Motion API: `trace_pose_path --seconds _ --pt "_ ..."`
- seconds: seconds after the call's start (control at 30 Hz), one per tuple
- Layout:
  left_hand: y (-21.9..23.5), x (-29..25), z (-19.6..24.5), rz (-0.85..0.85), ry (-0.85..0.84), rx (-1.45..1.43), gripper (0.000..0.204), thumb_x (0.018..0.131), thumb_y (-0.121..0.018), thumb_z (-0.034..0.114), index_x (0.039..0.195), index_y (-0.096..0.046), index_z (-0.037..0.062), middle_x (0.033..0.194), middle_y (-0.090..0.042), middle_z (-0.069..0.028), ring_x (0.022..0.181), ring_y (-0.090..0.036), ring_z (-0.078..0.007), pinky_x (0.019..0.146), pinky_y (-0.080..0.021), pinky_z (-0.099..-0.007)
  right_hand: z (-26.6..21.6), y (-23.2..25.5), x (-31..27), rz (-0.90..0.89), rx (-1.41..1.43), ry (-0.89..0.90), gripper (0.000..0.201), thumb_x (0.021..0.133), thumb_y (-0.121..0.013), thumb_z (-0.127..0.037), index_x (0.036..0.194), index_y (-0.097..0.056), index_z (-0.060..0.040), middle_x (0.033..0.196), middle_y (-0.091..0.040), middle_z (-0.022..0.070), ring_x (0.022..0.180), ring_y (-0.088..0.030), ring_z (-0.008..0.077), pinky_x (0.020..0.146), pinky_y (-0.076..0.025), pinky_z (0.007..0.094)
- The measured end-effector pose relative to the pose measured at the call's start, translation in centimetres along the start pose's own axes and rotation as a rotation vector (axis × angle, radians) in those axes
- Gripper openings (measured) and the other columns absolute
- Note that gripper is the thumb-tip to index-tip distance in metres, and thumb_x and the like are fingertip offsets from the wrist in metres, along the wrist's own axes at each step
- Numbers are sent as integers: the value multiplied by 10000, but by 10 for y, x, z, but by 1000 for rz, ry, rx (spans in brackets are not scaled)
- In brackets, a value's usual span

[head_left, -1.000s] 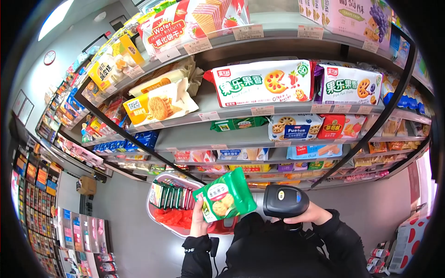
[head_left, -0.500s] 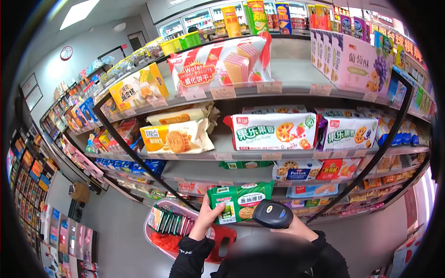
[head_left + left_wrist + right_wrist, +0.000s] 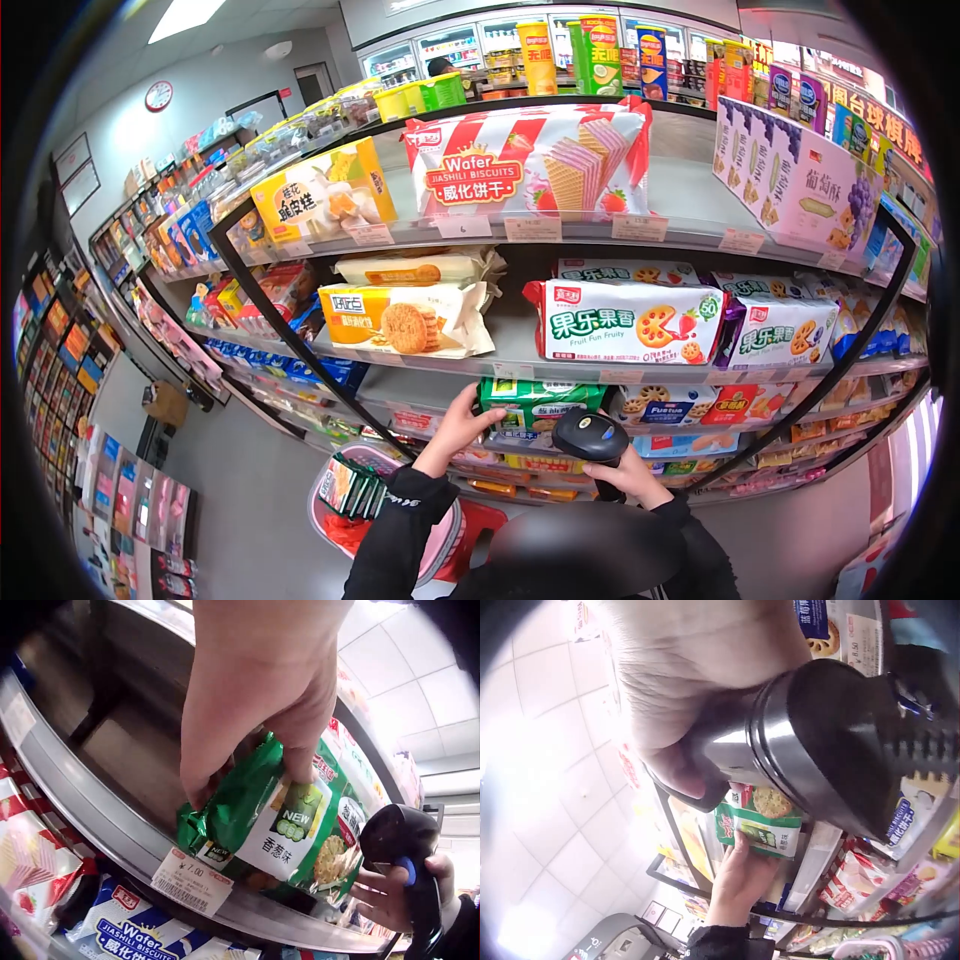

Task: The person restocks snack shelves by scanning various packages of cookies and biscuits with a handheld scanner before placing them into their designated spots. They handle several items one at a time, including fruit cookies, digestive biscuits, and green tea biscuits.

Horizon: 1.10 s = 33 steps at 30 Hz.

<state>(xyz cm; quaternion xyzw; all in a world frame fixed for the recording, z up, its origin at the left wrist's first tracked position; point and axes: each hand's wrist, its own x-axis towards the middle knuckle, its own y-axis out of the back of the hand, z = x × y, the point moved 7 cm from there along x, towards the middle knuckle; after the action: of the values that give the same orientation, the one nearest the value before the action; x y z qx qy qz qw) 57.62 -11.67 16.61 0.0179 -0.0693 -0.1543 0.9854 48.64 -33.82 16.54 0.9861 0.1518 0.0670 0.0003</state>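
A green packet of crackers (image 3: 535,396) is at the edge of a lower shelf, partly inside it. My left hand (image 3: 455,435) grips the packet at its left end; in the left wrist view, thumb and fingers pinch the green wrapper (image 3: 244,806) just above a price tag (image 3: 191,879). My right hand (image 3: 640,480) holds a black handheld barcode scanner (image 3: 590,437) by its handle. The scanner's head overlaps the packet's right end in the head view. In the right wrist view, the scanner (image 3: 817,742) hides part of the packet (image 3: 769,825).
Below on the left stands a pink basket (image 3: 445,548) with several packets and something red inside. White biscuit packs (image 3: 630,320) and a yellow pack (image 3: 405,320) line the shelf above. A wafer bag (image 3: 530,165) sits higher. A black shelf frame bar (image 3: 290,330) slants down at left.
My left hand has carried the green cracker packet from over the basket up and forward to the lower shelf. The scanner in my right hand has followed alongside it. The head view has tilted up.
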Motion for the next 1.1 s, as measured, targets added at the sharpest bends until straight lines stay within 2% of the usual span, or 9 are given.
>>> trace_pose_path --seconds 0.1,0.33,0.47,0.57,0.7,0.8,0.87,1.0,1.1 --pt "3 11 -10 102 -3 179 428 726 -646 106 1075 -440 -33 924 -551 -88 858 -500 -112 753 -411 -252 5 1 7 34 4 83 788 683 -669 -134 1295 -194 8 1157 -447 100 1067 -408 160 919 -294 284" --pt "-7 24 -23 205 -185 169 414 715 -616 76 1071 -443 -44 941 -552 -146 857 -526 -193 767 -408 -289 50 13 16 34 164 -64 717 671 -658 -108 1262 -265 -3 1096 -474 80 984 -442 143 859 -339 283" --pt "-3 21 -32 343 -207 456 462 697 -640 125 1078 -438 -40 940 -538 -191 877 -528 -286 771 -413 -327 50 15 12 -5 137 -145 659 669 -657 -99 1227 -320 -6 1097 -477 75 982 -448 142 852 -349 287" --pt "-4 18 -31 319 -164 404 466 722 -642 108 1088 -402 -54 990 -539 -152 914 -533 -202 792 -415 -295 56 21 8 42 119 -97 653 671 -650 -89 1229 -320 -10 1116 -468 77 1004 -442 145 868 -340 285" --pt "-8 14 -18 301 -131 395 502 722 -642 125 1114 -384 -52 1027 -527 -172 953 -526 -221 823 -405 -305 26 16 1 103 142 7 704 671 -642 -81 1266 -271 -20 1160 -437 83 1036 -426 149 904 -311 278" --pt "-12 11 -18 285 -93 449 537 721 -643 141 1144 -367 -39 1062 -513 -177 971 -520 -243 849 -393 -316 35 16 -2 77 177 -74 762 664 -653 -82 1291 -224 -29 1189 -411 85 1045 -417 148 917 -298 279" --pt "-9 3 -12 352 -266 484 510 722 -621 169 1139 -398 -22 1064 -493 -219 974 -503 -338 823 -402 -342 43 22 -14 90 155 -100 729 660 -660 -81 1271 -265 -26 1171 -428 81 1037 -425 149 910 -305 279" --pt "6 -39 3 479 -270 615 471 747 -590 140 1146 -395 -16 1040 -504 -187 953 -525 -286 817 -411 -322 28 20 -40 117 147 -171 451 657 -679 -91 1066 -504 -20 1007 -550 51 944 -501 137 824 -380 274" --pt "19 -72 -18 306 -89 257 352 780 -527 66 1114 -431 4 903 -552 -98 828 -558 -133 716 -443 -247 24 0 -53 -16 275 -226 410 708 -621 -70 1083 -484 22 968 -573 132 835 -581 210 737 -460 323"
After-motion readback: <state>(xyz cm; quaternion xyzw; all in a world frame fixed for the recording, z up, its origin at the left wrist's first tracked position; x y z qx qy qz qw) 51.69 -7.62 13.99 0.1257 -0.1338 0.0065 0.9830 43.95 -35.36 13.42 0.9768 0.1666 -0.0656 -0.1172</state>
